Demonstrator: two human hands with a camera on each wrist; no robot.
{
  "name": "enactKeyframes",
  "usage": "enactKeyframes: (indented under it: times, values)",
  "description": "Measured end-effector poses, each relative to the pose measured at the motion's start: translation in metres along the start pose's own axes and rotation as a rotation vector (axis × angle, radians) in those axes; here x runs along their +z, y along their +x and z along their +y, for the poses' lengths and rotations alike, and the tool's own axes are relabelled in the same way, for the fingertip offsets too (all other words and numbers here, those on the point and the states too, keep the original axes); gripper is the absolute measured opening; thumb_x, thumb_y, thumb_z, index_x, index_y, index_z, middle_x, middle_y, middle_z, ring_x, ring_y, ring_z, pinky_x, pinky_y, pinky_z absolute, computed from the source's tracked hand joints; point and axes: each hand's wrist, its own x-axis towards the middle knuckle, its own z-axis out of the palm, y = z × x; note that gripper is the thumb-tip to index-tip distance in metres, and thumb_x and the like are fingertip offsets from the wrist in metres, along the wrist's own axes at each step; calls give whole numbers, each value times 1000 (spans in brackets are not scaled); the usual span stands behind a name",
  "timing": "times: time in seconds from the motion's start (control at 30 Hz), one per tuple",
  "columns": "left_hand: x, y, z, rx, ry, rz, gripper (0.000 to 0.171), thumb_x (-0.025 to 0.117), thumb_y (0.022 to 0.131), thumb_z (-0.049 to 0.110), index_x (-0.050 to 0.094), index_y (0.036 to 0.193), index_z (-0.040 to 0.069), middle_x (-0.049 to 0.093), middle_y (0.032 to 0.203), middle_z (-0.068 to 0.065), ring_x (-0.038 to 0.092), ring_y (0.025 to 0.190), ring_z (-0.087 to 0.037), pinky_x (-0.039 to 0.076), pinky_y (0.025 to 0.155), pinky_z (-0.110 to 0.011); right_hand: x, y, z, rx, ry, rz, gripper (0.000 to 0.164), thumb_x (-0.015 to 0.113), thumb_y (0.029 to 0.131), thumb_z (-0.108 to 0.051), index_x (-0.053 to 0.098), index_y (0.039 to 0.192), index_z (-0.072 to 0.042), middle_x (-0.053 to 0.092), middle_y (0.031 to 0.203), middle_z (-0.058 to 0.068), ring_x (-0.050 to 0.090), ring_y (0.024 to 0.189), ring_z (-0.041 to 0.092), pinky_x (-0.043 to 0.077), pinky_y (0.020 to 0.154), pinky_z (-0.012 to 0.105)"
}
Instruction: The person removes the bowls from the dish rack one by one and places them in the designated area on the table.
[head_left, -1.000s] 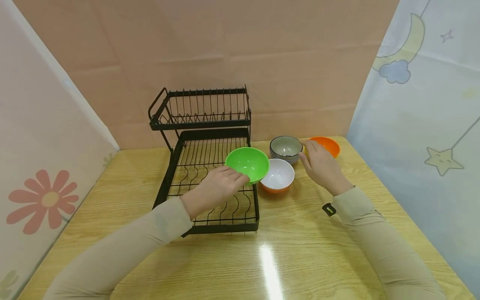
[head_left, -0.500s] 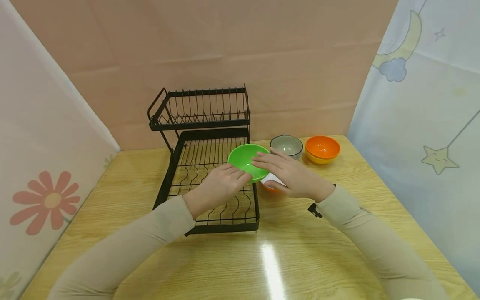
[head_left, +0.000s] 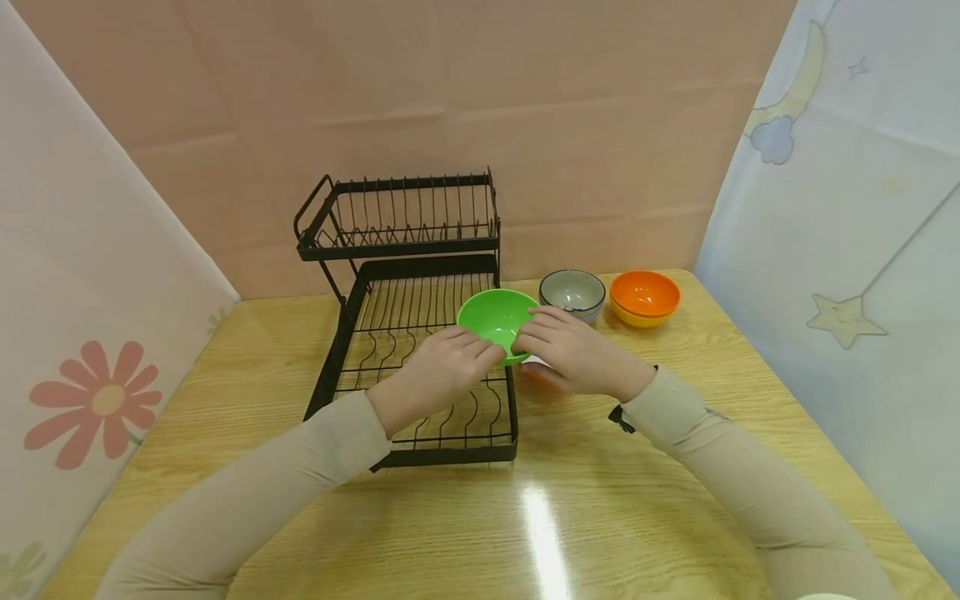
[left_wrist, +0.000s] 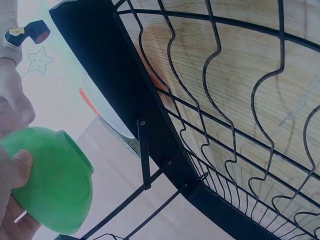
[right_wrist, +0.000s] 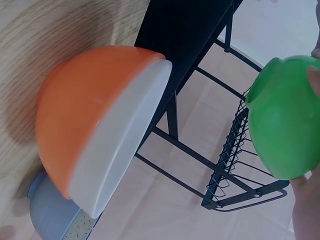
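Both hands hold a green bowl (head_left: 495, 310) over the right side of the black dish rack (head_left: 450, 456). My left hand (head_left: 438, 367) grips its near left rim; in the left wrist view the thumb (left_wrist: 22, 167) lies against its outside. The right hand (head_left: 573, 350) curls its fingers over the near right rim, thumb lower down. The bowl is tilted slightly, inside facing me. Below the right hand, mostly covered by it in the head view, sits a white bowl (right_wrist: 127, 132) nested in an orange one (right_wrist: 80, 107), right beside the rack.
Behind the right hand stand grey bowls (head_left: 573, 292) with a dark rim. Farther right, an orange bowl (head_left: 647, 292) is stacked in a yellow bowl (head_left: 637, 318). The rack has a raised upper tier (head_left: 401, 248) at the back, near the pink backdrop.
My right hand has moved left from beside the orange and yellow bowls to the green bowl, and its fingers have closed on the rim. The left hand has hardly moved.
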Motion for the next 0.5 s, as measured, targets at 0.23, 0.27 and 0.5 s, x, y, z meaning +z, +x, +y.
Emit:
enactKeyframes:
  times: [0.23, 0.27, 0.5]
  values:
    - [0, 0, 0, 3, -2, 16, 9, 68, 90, 8, 63, 98, 11, 72, 91, 4, 68, 82, -11, 54, 82, -25, 1, 1, 1, -12, -31, 28, 21, 72, 84, -15, 59, 99, -9, 62, 96, 1, 56, 94, 23, 41, 101, 43]
    - [0, 0, 0, 2, -5, 19, 9, 68, 90, 8, 63, 97, 11, 72, 91, 3, 68, 82, -11, 54, 82, -25, 1, 1, 1, -11, -33, 32, 21, 72, 83, -14, 59, 99, -10, 62, 95, 1, 56, 92, 23, 41, 100, 42]
    - [-3, 1, -6, 8, -47, -8, 12, 68, 90, 9, 64, 101, 11, 71, 97, 2, 68, 92, -14, 53, 89, -28, 1, 2, 0, -15, -66, 58, 13, 70, 86, -16, 59, 92, -12, 57, 87, 0, 54, 84, 21, 44, 93, 39]
